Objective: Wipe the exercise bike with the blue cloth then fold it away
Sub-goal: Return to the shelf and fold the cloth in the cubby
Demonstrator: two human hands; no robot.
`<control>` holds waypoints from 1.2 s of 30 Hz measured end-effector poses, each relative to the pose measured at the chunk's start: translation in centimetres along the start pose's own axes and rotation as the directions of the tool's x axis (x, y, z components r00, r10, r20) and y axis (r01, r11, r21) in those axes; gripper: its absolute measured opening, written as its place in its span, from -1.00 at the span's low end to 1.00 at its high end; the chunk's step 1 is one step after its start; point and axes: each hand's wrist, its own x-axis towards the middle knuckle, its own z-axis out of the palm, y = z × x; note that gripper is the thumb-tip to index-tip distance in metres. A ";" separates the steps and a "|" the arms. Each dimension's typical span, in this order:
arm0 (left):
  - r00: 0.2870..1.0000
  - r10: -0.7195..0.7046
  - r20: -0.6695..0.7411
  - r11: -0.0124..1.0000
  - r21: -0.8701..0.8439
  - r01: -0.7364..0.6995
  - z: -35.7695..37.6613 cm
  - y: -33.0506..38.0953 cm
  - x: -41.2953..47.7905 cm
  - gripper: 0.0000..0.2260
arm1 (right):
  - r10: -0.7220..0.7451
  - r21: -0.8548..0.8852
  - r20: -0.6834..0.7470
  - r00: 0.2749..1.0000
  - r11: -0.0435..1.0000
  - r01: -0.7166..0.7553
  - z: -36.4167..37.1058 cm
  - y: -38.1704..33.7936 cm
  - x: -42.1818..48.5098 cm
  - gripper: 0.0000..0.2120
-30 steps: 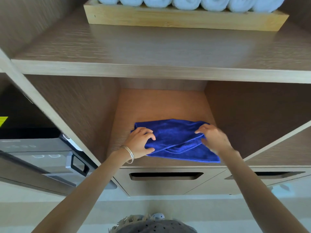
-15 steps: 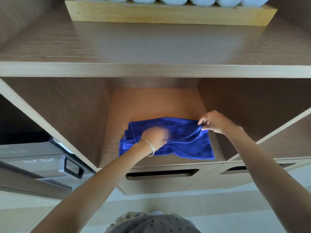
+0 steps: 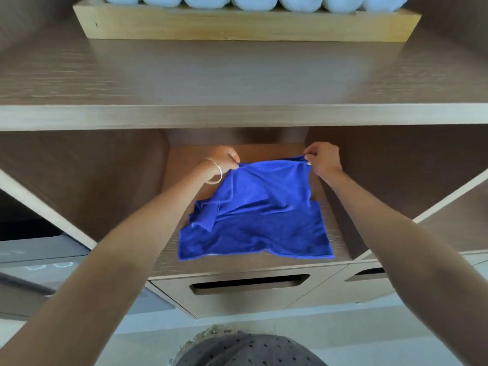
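The blue cloth (image 3: 261, 215) lies partly spread inside a wooden cubby (image 3: 335, 233) of the shelf unit. Its near edge rests on the cubby floor close to the front lip. Its far edge is lifted off the floor and stretched between my hands. My left hand (image 3: 223, 161), with a thin bracelet on the wrist, pinches the far left corner. My right hand (image 3: 320, 157) pinches the far right corner. A loose fold hangs on the cloth's left side. No exercise bike is in view.
A wide shelf board (image 3: 237, 114) runs just above the cubby. A wooden tray (image 3: 245, 27) with several rolled white towels sits on it. Two drawers with slot handles (image 3: 250, 283) lie below. A dark appliance (image 3: 39, 262) stands at the left.
Both hands moved deeper into the cubby, each taking a far corner of the cloth and lifting it. The bunched cloth has opened out toward the back.
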 end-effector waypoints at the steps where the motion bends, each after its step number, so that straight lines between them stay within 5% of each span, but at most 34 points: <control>1: 0.996 0.022 -0.086 0.996 0.090 -0.014 -0.1 0.3 1.1 -0.77 | -0.017 -0.031 -0.032 0.999 0.999 0.016 0.6 -0.3 0.2 -0.75; 6: 0.991 0.121 0.057 0.885 0.446 -0.134 1.5 -0.2 1.3 -0.64 | -0.169 -0.124 0.162 0.972 0.974 0.190 1.9 -0.2 -2.6 -0.62; 10: 0.977 0.206 0.048 0.867 0.454 -0.205 2.7 -3.5 -2.6 -0.79 | -0.272 -0.054 0.254 0.928 0.954 0.294 2.8 1.7 -9.0 -0.74; 14: 0.983 0.174 0.055 0.867 0.464 -0.180 2.9 -7.3 -6.4 -0.78 | -0.206 -0.238 0.482 0.852 0.905 0.354 4.3 4.5 -14.0 -0.61; 25: 0.999 -0.031 -0.028 0.721 0.692 0.042 0.7 -8.9 -7.3 -0.56 | -0.145 -0.241 0.490 0.860 0.925 0.293 1.1 8.8 -16.2 -0.64; 29: 0.965 0.234 -0.119 0.803 0.583 -0.123 2.4 -7.1 -6.3 -0.74 | -0.101 -0.277 0.500 0.860 0.922 0.270 1.2 8.2 -15.7 -0.64; 32: 0.951 0.304 0.049 0.781 0.559 -0.278 4.3 -5.8 -5.4 -0.67 | -0.082 -0.298 0.495 0.865 0.919 0.257 1.4 7.8 -15.8 -0.64; 36: 0.984 0.129 0.122 0.750 0.638 -0.177 4.2 -6.4 -2.6 -0.47 | -0.090 -0.285 0.502 0.860 0.922 0.263 1.5 8.0 -16.1 -0.63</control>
